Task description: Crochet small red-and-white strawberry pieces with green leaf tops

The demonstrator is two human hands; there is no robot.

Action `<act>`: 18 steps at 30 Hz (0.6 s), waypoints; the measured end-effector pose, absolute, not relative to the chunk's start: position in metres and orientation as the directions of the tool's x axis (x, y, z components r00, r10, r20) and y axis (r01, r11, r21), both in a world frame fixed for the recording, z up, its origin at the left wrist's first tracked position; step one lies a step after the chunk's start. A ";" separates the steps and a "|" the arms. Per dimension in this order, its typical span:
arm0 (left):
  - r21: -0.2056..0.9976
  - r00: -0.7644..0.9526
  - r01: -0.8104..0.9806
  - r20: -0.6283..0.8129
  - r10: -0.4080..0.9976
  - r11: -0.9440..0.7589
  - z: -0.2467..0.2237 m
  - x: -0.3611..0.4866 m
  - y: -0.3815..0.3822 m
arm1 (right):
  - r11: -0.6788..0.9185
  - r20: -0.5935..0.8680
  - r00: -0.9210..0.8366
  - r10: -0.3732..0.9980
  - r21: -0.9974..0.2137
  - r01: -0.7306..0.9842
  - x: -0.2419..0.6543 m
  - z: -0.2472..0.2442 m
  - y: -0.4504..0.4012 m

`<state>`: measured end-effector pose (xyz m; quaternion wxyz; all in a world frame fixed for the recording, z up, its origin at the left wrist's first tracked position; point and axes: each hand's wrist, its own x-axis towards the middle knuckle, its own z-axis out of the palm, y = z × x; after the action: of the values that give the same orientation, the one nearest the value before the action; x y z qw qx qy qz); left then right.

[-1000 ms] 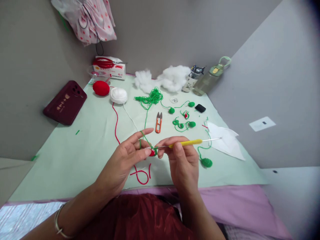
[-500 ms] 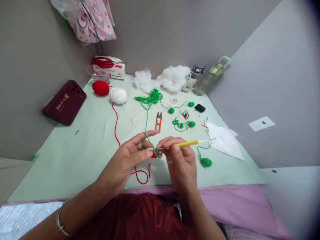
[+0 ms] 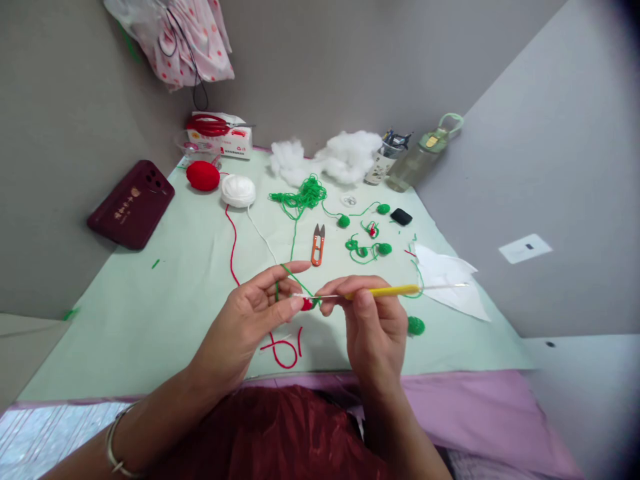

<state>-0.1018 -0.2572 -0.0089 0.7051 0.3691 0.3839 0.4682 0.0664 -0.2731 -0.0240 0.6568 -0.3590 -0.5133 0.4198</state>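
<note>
Between thumb and fingers, my left hand [image 3: 260, 313] pinches a small crochet piece [image 3: 307, 304] in red with some white and green. A strand of green yarn [image 3: 295, 277] runs over its raised index finger to the piece. My right hand [image 3: 375, 320] grips a crochet hook [image 3: 390, 291] by its yellow handle. The hook's thin metal shaft points left and meets the green yarn at the piece; its tip is too small to make out. Orange thread snips [image 3: 318, 247] lie just beyond the hands. Loose red yarn [image 3: 285, 353] curls on the table below them.
Across the table [image 3: 165, 320] lie a red yarn ball [image 3: 203, 176], a white yarn ball [image 3: 238, 191], a green yarn tangle [image 3: 305, 195], white stuffing [image 3: 349, 157] and several small green crocheted pieces. A phone [image 3: 133, 205] leans at left; a water bottle [image 3: 417, 157] stands at back right.
My right hand has shifted right with the crochet hook, drawing its tip back toward the edge of the crochet piece. My left hand has stayed nearly in place.
</note>
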 end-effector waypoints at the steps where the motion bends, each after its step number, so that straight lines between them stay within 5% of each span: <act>1: 0.889 0.250 -0.371 -0.184 0.951 0.270 -0.009 -0.102 -0.257 | 0.422 0.409 0.123 0.904 -0.899 -0.118 0.067 -0.023 -0.275; 10: 0.951 0.155 -0.271 -0.108 0.982 0.147 -0.011 -0.100 -0.259 | 0.689 0.715 -0.114 0.690 -0.601 0.406 0.069 -0.022 -0.285; 14: 0.866 0.262 -0.408 -0.192 0.946 0.289 -0.009 -0.100 -0.259 | 0.703 0.765 -0.208 0.609 -0.400 0.587 0.068 -0.032 -0.286; 16: 0.763 0.358 -0.476 -0.287 0.889 0.438 -0.008 -0.102 -0.257 | 0.688 0.776 -0.143 0.614 -0.437 0.579 0.065 -0.033 -0.286; 18: 0.679 0.406 -0.519 -0.337 0.849 0.518 -0.009 -0.104 -0.255 | 0.652 0.732 0.017 0.682 -0.617 0.441 0.062 -0.031 -0.284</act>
<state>-0.1036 -0.2551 -0.0088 0.8024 0.2430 0.3394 0.4265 0.0623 -0.2836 -0.0312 0.5870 -0.4046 -0.6937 0.1023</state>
